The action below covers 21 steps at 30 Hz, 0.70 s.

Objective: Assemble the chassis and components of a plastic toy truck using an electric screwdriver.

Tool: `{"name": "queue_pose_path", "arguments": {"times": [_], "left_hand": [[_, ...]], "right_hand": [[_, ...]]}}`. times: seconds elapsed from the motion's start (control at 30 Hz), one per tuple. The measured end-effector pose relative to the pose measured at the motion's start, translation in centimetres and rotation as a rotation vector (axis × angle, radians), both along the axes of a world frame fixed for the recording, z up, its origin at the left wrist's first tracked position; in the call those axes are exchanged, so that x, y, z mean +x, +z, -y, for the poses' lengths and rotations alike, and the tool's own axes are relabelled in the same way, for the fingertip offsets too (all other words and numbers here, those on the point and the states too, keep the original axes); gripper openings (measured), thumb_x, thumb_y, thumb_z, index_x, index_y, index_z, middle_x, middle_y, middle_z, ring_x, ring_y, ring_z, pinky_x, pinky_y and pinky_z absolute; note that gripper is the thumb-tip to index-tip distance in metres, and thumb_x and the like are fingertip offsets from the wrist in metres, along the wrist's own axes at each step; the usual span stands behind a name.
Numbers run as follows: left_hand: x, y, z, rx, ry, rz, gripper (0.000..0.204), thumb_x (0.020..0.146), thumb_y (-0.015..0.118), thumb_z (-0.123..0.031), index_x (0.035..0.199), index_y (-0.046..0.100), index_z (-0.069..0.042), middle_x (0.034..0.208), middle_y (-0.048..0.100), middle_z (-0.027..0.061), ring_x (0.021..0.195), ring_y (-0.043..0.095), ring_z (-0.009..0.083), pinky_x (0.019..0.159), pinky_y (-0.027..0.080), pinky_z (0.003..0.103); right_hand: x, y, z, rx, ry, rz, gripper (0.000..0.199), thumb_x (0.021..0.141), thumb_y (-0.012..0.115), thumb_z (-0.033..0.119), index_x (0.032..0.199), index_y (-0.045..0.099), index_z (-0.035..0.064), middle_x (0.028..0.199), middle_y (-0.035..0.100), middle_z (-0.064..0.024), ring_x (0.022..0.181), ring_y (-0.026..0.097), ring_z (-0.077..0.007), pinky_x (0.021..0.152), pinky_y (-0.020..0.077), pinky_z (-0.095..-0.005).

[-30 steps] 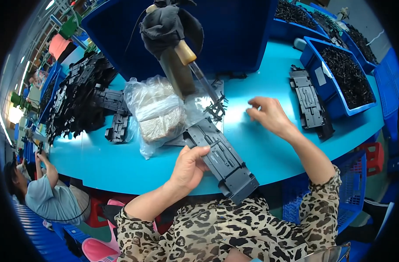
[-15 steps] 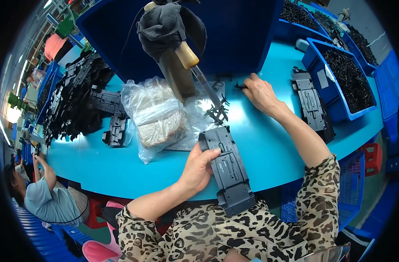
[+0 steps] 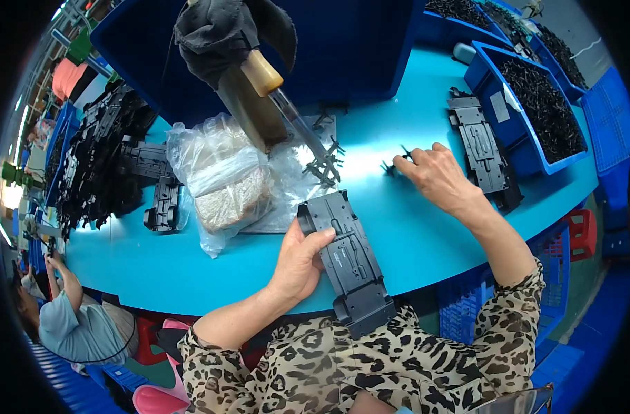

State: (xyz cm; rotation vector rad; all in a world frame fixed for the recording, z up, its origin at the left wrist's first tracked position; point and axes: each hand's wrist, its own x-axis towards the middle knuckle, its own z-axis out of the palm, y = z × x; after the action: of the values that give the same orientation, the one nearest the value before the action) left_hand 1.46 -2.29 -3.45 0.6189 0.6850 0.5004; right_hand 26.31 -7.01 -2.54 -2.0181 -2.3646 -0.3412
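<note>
My left hand (image 3: pixel 298 269) grips a long black plastic chassis plate (image 3: pixel 351 261) by its left side, thumb on top. The plate tilts over the table's near edge, above my lap. My right hand (image 3: pixel 440 178) is closed in a pinch on a small black plastic part (image 3: pixel 389 168), held over the blue table. Several similar small black parts (image 3: pixel 322 169) lie in a loose cluster just beyond the plate. Close to them is the metal tip of a tool with a yellowish handle (image 3: pixel 262 72), partly wrapped in dark cloth.
A clear plastic bag (image 3: pixel 222 183) around a pale block lies left of the cluster. Black chassis plates are heaped (image 3: pixel 101 159) at far left; another plate (image 3: pixel 482 148) lies at right beside a blue bin (image 3: pixel 498 103) of small black parts. A large blue bin (image 3: pixel 342 48) stands behind.
My right hand has come nearer and to the right, away from the large bin, with the small black part in its fingers. The left hand keeps its hold. The view has shifted slightly.
</note>
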Motion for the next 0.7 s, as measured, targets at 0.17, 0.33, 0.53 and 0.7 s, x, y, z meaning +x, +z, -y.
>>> {"name": "queue_pose_path", "arguments": {"times": [0.17, 0.33, 0.53, 0.7], "left_hand": [[-0.1, 0.0, 0.0, -0.018, 0.031, -0.001, 0.037, 0.076, 0.052, -0.003, 0.109, 0.037, -0.004, 0.097, 0.054, 0.0099, 0.086, 0.056, 0.0179, 0.077, 0.047, 0.032], [0.0, 0.1, 0.0, -0.034, 0.027, 0.000, 0.036, 0.076, 0.053, -0.003, 0.109, 0.037, -0.003, 0.097, 0.054, 0.0098, 0.086, 0.056, 0.0175, 0.077, 0.047, 0.032], [-0.1, 0.2, -0.2, -0.058, 0.005, 0.018, 0.034, 0.076, 0.053, -0.003, 0.107, 0.038, -0.002, 0.097, 0.054, 0.0097, 0.085, 0.056, 0.0170, 0.078, 0.047, 0.032], [-0.3, 0.1, -0.3, -0.076, 0.006, 0.023, 0.033, 0.077, 0.052, -0.003, 0.106, 0.039, -0.002, 0.097, 0.054, 0.0097, 0.086, 0.056, 0.0171, 0.078, 0.047, 0.031]], "right_hand": [[0.4, 0.1, -1.0, 0.065, 0.020, -0.289, 0.013, 0.070, 0.057, 0.009, 0.083, 0.054, 0.0040, 0.069, 0.054, -0.0116, 0.060, 0.055, -0.0256, 0.056, 0.0447, -0.0363], [-1.7, -1.3, -1.8, 0.165, 0.016, -0.413, 0.017, 0.069, 0.061, 0.010, 0.084, 0.057, 0.0038, 0.074, 0.055, -0.0104, 0.060, 0.055, -0.0251, 0.054, 0.0442, -0.0341], [-2.9, -2.3, -2.8, 0.052, -0.202, -0.946, 0.009, 0.070, 0.059, 0.005, 0.079, 0.059, 0.0016, 0.072, 0.057, -0.0081, 0.057, 0.055, -0.0152, 0.052, 0.0437, -0.0260], [-3.6, -1.0, -2.6, 0.043, -0.416, -1.247, 0.011, 0.065, 0.055, 0.006, 0.073, 0.060, -0.0002, 0.067, 0.057, -0.0096, 0.055, 0.053, -0.0167, 0.051, 0.0429, -0.0282]]}}
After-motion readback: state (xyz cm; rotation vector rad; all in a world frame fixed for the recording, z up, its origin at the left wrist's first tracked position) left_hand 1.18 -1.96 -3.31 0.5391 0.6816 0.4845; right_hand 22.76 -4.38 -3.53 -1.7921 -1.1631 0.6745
